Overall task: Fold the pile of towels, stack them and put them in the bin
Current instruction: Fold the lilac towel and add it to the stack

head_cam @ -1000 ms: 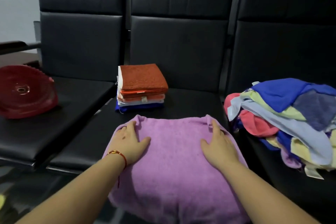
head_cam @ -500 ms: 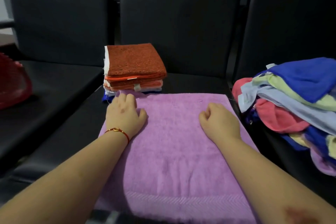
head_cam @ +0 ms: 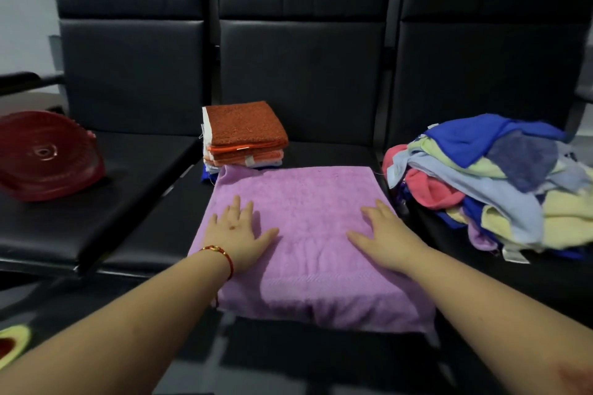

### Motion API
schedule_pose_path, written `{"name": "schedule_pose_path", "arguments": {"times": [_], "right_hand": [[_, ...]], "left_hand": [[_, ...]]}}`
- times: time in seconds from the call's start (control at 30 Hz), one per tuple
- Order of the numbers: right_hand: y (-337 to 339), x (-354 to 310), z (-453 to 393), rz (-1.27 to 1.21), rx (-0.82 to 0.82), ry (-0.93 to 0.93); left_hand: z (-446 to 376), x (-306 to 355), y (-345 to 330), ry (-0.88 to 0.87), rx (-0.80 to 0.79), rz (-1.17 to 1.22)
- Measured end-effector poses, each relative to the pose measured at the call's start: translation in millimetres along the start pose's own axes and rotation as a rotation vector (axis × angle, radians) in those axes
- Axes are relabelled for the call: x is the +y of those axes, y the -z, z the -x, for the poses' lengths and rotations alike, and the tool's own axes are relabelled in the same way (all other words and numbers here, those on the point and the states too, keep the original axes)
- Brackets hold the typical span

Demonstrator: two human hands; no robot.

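A purple towel (head_cam: pixel 308 202) lies folded flat on the middle black seat, its near edge hanging over the seat front. My left hand (head_cam: pixel 239 229) rests flat on its left part, fingers spread. My right hand (head_cam: pixel 385 234) lies flat on its right part, fingers spread. Behind the towel stands a stack of folded towels (head_cam: pixel 245 138) with a rust-orange one on top. A loose pile of towels (head_cam: pixel 500 183) in blue, yellow, pink and pale blue sits on the right seat. A red bin (head_cam: pixel 45 154) lies tipped on the left seat.
Three black padded seats (head_cam: pixel 96 218) with tall backrests form a row. A dark armrest (head_cam: pixel 19 82) juts out at the far left. A yellow-green object (head_cam: pixel 12 343) shows at the bottom left corner, near the floor.
Both hands slid back toward me over the purple towel and opened from curled to flat. The towel's far edge now lies straight in front of the stack.
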State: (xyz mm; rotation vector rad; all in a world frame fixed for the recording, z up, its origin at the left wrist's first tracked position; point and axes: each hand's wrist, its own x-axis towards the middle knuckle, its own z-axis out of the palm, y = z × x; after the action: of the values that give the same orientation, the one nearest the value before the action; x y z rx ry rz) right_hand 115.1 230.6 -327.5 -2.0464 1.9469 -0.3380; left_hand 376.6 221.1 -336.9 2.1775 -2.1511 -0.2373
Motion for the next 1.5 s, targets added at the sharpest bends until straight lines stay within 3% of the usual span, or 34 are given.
{"name": "schedule_pose_path", "arguments": {"times": [0.1, 0.17, 0.23, 0.33, 0.43, 0.5, 0.77, 0.93, 1.1, 1.2, 1.37, 1.5], "right_hand": [[9, 14, 28, -0.02, -0.006, -0.042], [11, 23, 49, -0.089, -0.013, -0.101], [12, 30, 66, -0.208, -0.048, -0.183], [14, 32, 81, -0.45, -0.108, -0.321], [12, 38, 89, -0.482, -0.154, -0.449], [11, 40, 92, -0.48, -0.195, -0.472], [20, 41, 95, -0.551, -0.25, -0.537], [24, 38, 96, -0.622, -0.243, -0.557], [27, 38, 97, -0.625, -0.224, -0.606], [32, 38, 95, -0.718, -0.279, -0.633], [40, 46, 93, -0.653, -0.542, -0.596], [46, 46, 92, -0.616, -0.654, -0.612]], "left_hand": [[30, -16, 5, 0.083, 0.252, 0.065], [51, -28, 7, 0.173, 0.339, 0.15], [66, -44, 5, 0.281, 0.268, 0.218], [75, -66, 1, 0.422, 0.001, 0.429], [83, -76, -6, 0.543, -0.301, 0.79], [81, -81, -14, 0.523, -0.384, 0.908], [79, -79, -17, 0.462, -0.46, 0.86], [83, -72, -17, 0.445, -0.567, 0.92], [91, -75, -23, 0.379, -0.714, 0.784], [97, -71, -15, 0.348, -0.711, 0.855], [97, -68, 3, 0.382, -0.654, 1.223], [94, -65, 19, 0.356, -0.634, 1.355]]}}
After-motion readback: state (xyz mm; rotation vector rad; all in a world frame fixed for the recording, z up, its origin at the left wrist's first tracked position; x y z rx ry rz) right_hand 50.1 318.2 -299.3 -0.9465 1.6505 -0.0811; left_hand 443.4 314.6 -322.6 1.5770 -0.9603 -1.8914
